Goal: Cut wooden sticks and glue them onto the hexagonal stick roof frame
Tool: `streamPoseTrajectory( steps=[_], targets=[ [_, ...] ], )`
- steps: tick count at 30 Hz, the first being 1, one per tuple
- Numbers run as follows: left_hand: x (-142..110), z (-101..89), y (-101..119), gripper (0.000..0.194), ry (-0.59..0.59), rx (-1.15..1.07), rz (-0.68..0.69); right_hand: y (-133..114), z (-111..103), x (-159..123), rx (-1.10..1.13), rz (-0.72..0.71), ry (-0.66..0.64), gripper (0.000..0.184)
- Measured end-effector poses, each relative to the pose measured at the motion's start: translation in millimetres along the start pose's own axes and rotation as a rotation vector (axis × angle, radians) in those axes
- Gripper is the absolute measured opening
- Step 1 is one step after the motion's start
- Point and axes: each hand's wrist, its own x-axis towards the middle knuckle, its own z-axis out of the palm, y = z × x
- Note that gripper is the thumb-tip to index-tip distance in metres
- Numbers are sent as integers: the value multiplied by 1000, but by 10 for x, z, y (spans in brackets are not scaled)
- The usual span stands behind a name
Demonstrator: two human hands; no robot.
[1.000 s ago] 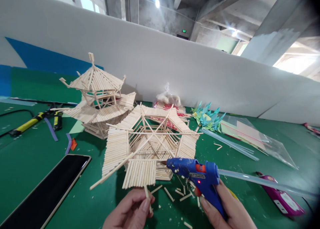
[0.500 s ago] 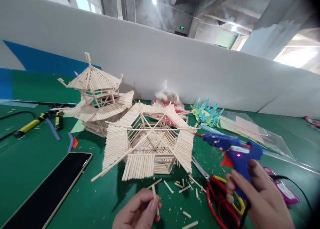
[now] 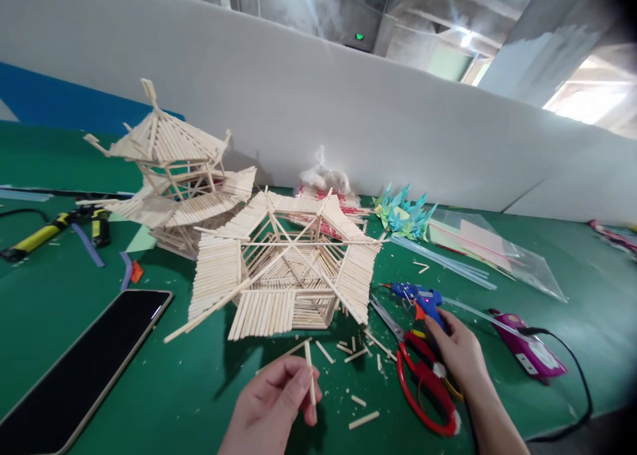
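My left hand (image 3: 271, 405) pinches a short wooden stick (image 3: 309, 370) near the front edge of the green table, just below a flat hexagonal roof of wooden sticks (image 3: 283, 269). My right hand (image 3: 460, 355) is wrapped round the handle of a blue hot-glue gun (image 3: 418, 297), which rests low at the table, its nozzle pointing left toward the roof. Red-handled scissors (image 3: 423, 382) lie directly under this hand. A finished stick pavilion (image 3: 166, 170) stands behind the roof on the left.
A black phone (image 3: 79, 369) lies at the front left. Yellow-handled tools (image 3: 54, 226) lie far left. Loose stick offcuts (image 3: 355, 359) are scattered in front of the roof. Paper cranes (image 3: 403, 217), a clear plastic bag (image 3: 492, 249) and a purple device (image 3: 527, 352) with a cable sit to the right.
My right hand has carried the glue gun from the roof's front edge to the right and down to the table by the scissors. My left hand has kept hold of the stick.
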Motion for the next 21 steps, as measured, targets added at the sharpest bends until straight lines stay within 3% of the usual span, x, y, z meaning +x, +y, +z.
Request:
streamPoseTrajectory(
  steps=[3, 5, 6, 8, 10, 12, 15, 21],
  targets=[
    [4, 34, 23, 17, 9, -40, -53, -188, -25, -113, -50, -80, 129, 50],
    [18, 49, 21, 16, 20, -52, -75, -398, -11, -330, 11, -153, 196, 39],
    [27, 56, 17, 15, 20, -59, -84, -521, 22, -469, 125, -197, 137, 29],
    [45, 73, 7, 14, 12, -82, -86, -767, 145, -758, 345, -258, -181, 21],
    [56, 92, 0, 14, 6, -115, -92, -971, 313, -990, 535, -234, -525, 22],
    [61, 106, -2, 14, 2, -154, -107, -1102, 472, -1120, 684, -164, -742, 31],
    [74, 107, -6, 12, -1, -195, -107, -1179, 631, -1157, 871, -30, -876, 37],
    [152, 81, -33, 12, 45, -212, -68, -1168, 775, -1111, 1093, 125, -880, 32]
  ],
)
